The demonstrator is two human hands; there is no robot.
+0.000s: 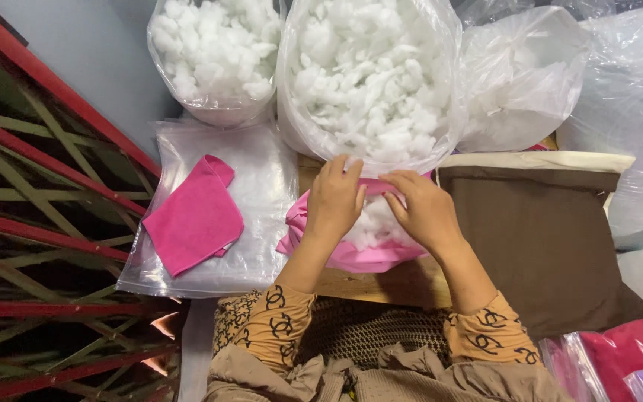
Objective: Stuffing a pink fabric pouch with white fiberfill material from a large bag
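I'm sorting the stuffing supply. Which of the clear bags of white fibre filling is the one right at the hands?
The large middle bag, wide open just above both hands. The smaller bag stands further left, behind the flat plastic stack, away from the hands.

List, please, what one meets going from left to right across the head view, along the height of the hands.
Red metal frame → flat pink cloth on a stack of clear plastic bags → left hand → white stuffing in the pink cover → right hand → brown cushion.
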